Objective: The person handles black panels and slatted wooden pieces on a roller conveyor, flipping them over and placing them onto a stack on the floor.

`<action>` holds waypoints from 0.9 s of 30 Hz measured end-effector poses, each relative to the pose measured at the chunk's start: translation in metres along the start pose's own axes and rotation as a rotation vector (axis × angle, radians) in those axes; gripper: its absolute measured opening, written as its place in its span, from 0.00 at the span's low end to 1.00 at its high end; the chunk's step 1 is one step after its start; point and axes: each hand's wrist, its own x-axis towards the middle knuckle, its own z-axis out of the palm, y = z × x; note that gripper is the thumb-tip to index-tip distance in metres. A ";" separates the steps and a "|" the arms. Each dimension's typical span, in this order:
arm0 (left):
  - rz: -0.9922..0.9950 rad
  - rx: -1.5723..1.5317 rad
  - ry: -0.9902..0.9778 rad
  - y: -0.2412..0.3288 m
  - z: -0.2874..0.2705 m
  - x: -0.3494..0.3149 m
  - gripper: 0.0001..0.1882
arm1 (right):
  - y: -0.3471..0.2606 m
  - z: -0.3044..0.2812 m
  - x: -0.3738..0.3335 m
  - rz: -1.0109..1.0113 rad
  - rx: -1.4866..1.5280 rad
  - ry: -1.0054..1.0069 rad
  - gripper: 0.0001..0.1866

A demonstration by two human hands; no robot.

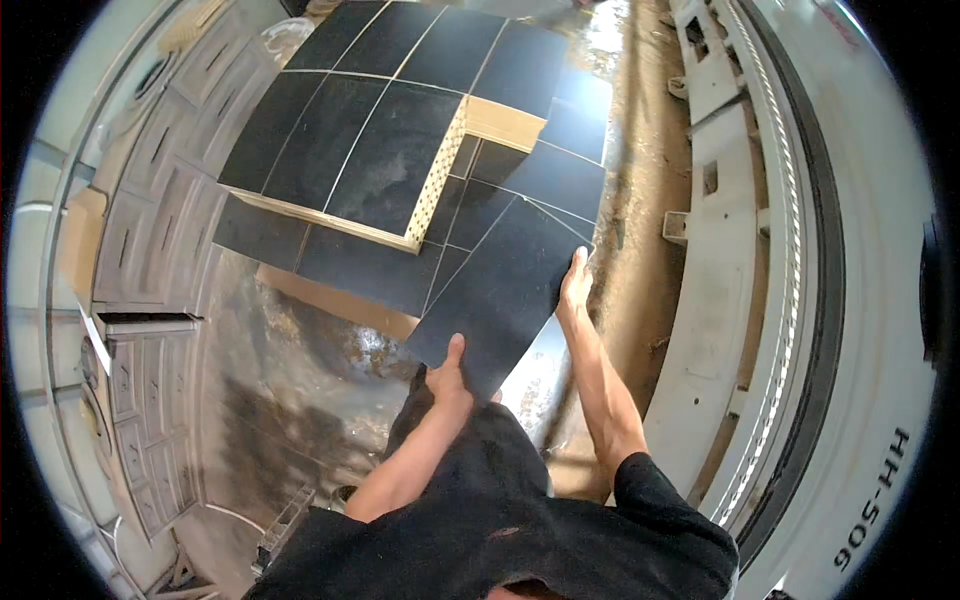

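A flat black panel (505,285) is tilted between my two hands, over the near right part of a layer of black panels. My left hand (448,382) grips its near left edge, thumb on the top face and fingers hidden underneath. On the right edge, my right hand (575,285) holds it with the thumb up along the side; the other fingers are mostly hidden. Beyond it lies a raised stack of black-faced panels (370,150), with light wood edges. A row of drilled holes shows along one edge (437,185) of that stack.
Grey drawer fronts (180,170) line the left side. To the right runs a long pale machine (780,300) with a dark rail. The wet-looking concrete floor (290,400) shows at the near left. A cardboard-brown sheet (330,305) sticks out under the panel layer.
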 end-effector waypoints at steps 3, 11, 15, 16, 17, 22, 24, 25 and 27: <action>0.053 -0.131 0.081 0.003 0.033 0.081 0.40 | -0.023 0.094 0.035 -0.043 -0.009 -0.258 0.51; 0.114 -0.309 0.108 0.011 0.164 0.209 0.47 | -0.003 0.223 0.204 -0.259 -0.172 -0.352 0.44; 0.073 -0.403 0.185 0.034 0.187 0.256 0.44 | -0.007 0.277 0.193 -0.403 -0.573 -0.393 0.37; 0.100 -0.287 0.216 0.036 0.190 0.260 0.45 | -0.008 0.279 0.194 -0.395 -0.611 -0.380 0.35; 0.116 -0.229 0.231 0.038 0.193 0.262 0.46 | -0.011 0.284 0.195 -0.392 -0.647 -0.371 0.34; 0.031 0.136 0.229 0.052 0.199 0.251 0.43 | -0.023 0.284 0.222 -0.447 -0.654 -0.322 0.30; -0.061 0.336 0.100 0.066 0.187 0.247 0.30 | -0.026 0.279 0.219 -0.452 -0.650 -0.297 0.30; -0.015 0.386 0.074 0.067 0.168 0.257 0.23 | -0.030 0.285 0.208 -0.461 -0.623 -0.314 0.30; 0.052 0.465 -0.015 0.064 0.141 0.271 0.14 | -0.024 0.284 0.208 -0.584 -0.596 -0.318 0.31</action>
